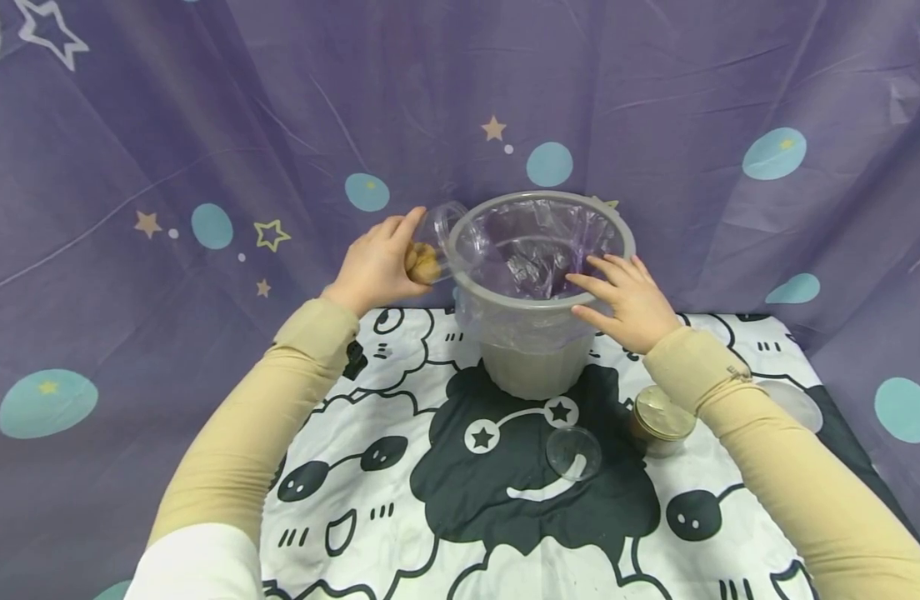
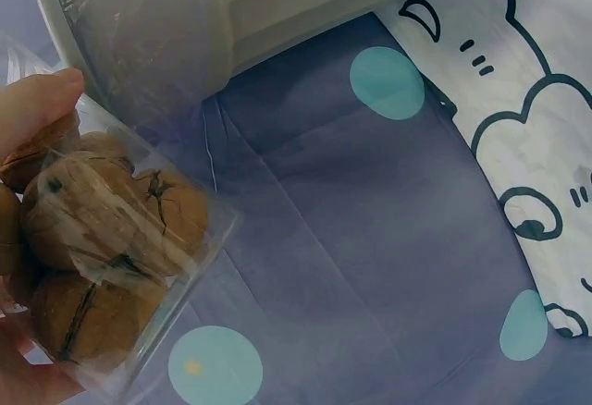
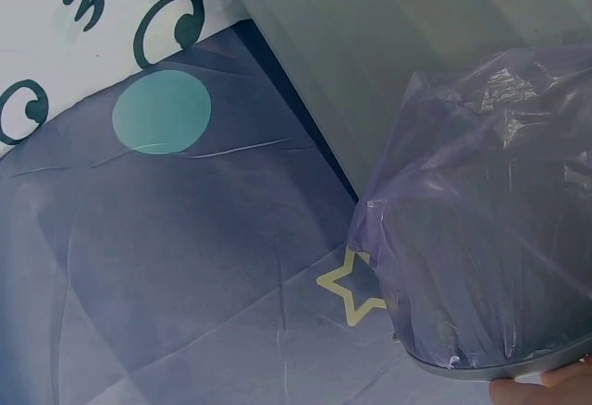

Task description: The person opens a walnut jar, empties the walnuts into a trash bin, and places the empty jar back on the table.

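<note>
My left hand (image 1: 381, 262) grips a clear plastic jar (image 1: 441, 225) lying on its side, its mouth end at the left rim of the grey trash bin (image 1: 535, 367). Brown walnuts (image 2: 102, 211) with dark cracks sit in the jar near my fingers. A purple translucent bag (image 1: 531, 267) lines the bin and folds over its outside. Across the bin's right rim, my right hand (image 1: 628, 304) rests with its fingers spread; its fingertips (image 3: 518, 393) show at the rim in the right wrist view.
On the cartoon-print cloth (image 1: 340, 517) lie a clear round lid (image 1: 572, 454) before the bin and a gold-topped jar (image 1: 662, 417) at its right. A pale disc (image 1: 793, 404) is partly behind my right forearm. A purple curtain (image 1: 205, 100) hangs close behind the bin.
</note>
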Demonstrator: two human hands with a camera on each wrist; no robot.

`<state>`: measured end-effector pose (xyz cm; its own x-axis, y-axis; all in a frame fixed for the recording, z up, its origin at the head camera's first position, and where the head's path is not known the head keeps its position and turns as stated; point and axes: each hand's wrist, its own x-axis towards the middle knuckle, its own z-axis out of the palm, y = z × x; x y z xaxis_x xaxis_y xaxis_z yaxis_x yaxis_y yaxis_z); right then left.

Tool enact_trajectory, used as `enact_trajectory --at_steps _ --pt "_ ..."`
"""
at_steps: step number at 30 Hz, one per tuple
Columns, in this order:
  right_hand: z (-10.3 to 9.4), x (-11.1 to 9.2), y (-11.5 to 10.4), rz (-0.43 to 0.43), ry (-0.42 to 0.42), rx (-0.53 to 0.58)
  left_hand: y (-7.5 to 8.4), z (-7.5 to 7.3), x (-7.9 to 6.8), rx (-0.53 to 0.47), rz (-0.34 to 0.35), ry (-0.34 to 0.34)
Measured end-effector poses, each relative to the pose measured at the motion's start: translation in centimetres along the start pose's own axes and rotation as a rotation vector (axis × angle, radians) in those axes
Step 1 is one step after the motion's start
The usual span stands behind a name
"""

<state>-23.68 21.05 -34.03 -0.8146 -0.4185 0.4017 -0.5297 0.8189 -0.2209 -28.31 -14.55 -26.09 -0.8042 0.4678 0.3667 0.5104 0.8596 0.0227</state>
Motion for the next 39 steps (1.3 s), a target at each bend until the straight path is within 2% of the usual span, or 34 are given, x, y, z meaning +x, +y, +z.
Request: enact_trajectory --at_steps 10,25,39 --pt "0.0 -0.1 0.0 0.003 0.001 0.001 0.3 -0.4 0.7 0.034 0.029 -0.041" --pt "-0.1 -0.2 -0.1 0.008 0.005 0.005 1.0 -1.2 1.5 0.155 0.134 -0.024" --pt "0.1 0.0 0.1 0.006 -0.009 -0.011 1.1 -0.9 1.6 0.185 0.142 -0.039"
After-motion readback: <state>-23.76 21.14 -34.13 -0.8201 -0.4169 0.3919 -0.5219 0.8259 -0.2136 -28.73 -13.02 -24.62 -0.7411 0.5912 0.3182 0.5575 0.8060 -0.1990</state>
